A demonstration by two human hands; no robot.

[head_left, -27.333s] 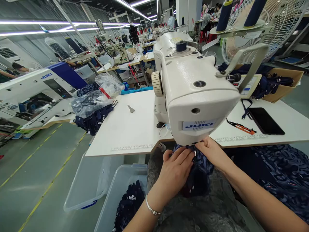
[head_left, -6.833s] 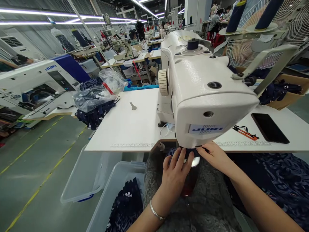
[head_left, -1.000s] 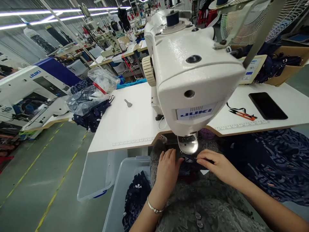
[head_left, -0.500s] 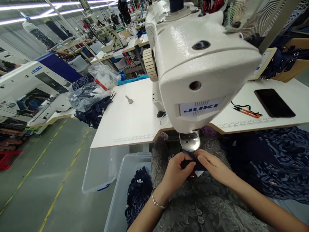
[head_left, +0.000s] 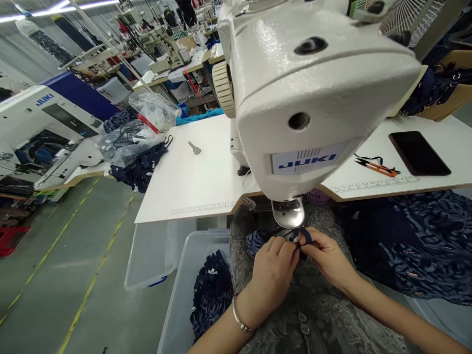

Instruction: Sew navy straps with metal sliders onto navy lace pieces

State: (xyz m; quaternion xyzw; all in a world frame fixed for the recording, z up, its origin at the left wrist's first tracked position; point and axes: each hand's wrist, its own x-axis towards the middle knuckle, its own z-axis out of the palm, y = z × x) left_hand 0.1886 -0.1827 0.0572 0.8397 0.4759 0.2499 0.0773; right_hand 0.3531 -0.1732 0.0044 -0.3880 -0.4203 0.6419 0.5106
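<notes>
Just below the presser plate of the JUKI sewing machine, my two hands meet over my lap. My right hand pinches a dark navy fabric strap, which curls in a loop by the thumb and fingertips. Close against it, my left hand has its fingers bent and closed on the same navy cloth, its fingertips partly hidden. A blue patterned piece of fabric hangs just beyond my left knuckles. Something small and white shows between the hands.
Orange thread snips and a black phone lie on the right tabletop. A clear bin with navy pieces stands at lower left. Navy patterned fabric is heaped at right. A grey metal piece lies on the left tabletop.
My left hand has turned over, knuckles up, its fingers now closed. My right fingers have curled into a pinch around the strap. The patterned fabric has come into view; the camera has shifted slightly.
</notes>
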